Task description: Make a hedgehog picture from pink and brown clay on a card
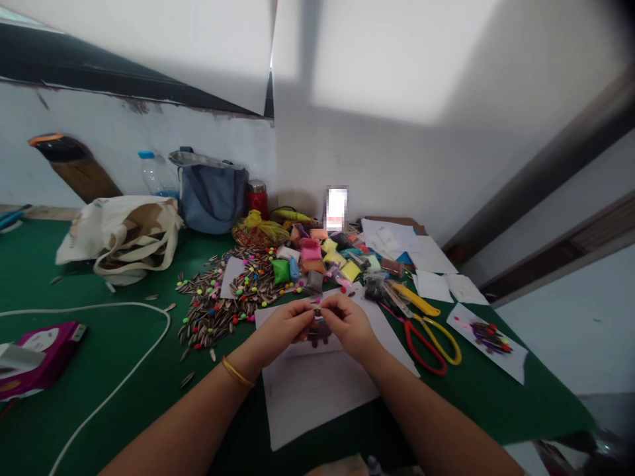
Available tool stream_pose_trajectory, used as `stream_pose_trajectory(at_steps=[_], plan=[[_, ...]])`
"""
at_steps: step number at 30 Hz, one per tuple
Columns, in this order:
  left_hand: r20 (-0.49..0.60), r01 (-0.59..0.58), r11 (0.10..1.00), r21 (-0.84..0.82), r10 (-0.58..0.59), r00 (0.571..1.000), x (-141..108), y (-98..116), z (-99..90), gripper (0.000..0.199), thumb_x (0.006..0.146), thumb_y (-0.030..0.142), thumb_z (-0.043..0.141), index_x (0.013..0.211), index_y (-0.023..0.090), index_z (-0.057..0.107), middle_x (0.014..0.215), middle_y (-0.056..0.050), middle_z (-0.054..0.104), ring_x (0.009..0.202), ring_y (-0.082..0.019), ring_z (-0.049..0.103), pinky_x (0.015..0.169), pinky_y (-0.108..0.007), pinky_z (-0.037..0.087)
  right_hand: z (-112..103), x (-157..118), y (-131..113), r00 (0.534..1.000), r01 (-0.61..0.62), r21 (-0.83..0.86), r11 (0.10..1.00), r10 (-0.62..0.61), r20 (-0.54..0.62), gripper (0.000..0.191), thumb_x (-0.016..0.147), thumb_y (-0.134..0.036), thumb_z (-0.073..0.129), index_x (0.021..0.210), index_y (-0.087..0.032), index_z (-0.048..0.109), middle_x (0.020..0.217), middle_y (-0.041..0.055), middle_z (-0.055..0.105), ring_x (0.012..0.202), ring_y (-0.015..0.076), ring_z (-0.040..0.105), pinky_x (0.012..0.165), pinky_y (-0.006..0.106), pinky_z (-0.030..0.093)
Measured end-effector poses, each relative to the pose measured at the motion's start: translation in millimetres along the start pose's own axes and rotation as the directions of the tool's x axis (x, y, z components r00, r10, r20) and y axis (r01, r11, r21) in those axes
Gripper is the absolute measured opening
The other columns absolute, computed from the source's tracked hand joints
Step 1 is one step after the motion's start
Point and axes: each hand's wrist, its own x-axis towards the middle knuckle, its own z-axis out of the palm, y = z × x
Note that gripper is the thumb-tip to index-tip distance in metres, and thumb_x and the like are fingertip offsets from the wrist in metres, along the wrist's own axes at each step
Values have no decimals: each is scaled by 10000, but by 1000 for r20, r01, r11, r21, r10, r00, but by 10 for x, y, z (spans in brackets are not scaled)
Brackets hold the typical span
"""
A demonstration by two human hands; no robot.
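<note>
Two hands work close together over the sheet: your left hand (pixel 282 327) and your right hand (pixel 350 324) both have their grip clenched in a fine pinch on a small dark piece (pixel 316 312), too small to make out, held just above a sheet of white paper (pixel 317 396). Under your fingers, a dark cluster (pixel 318 334) lies on that sheet, partly hidden. A gold bangle (pixel 237 371) circles your left wrist. To your left, a loose heap of striped sunflower seeds (pixel 213 311) mixed with coloured balls spreads over the green worktop (pixel 59 291). Straight ahead sit bright little packets (pixel 310 254). To your right, red-handled scissors (pixel 421 350) lie touching yellow-handled scissors (pixel 444 340), and beyond them a paper picture (pixel 489 337) shows dark seeds and red dots.
</note>
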Motion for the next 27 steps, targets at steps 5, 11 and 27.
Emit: stream_pose_trajectory(at_steps=[5,11,27], plan=[[-60,-11,996,89,16,998,26,-6,-10,294,754,440,680,761,152,621,574,40,486,461,-66,406,435,-192,257,10,17,-13,1000,-1,133,991,4,-22,91,819,-287,555,812,-199,576,849,31,654,718,149,619,616,262,496],[-253,-75,996,44,84,964,103,-34,-151,332,770,463,647,869,146,637,608,47,483,438,-52,351,412,-194,205,-148,106,155,999,-14,19,1000,15,-36,109,832,-246,498,852,-194,591,760,14,661,663,151,620,632,280,496],[-292,-44,998,-49,28,956,207,-140,-240,341,740,453,677,881,146,632,633,41,510,489,-55,406,430,-178,247,-120,83,194,979,149,-526,837,-51,195,145,817,-136,601,850,-216,717,836,15,672,813,154,600,735,262,427]])
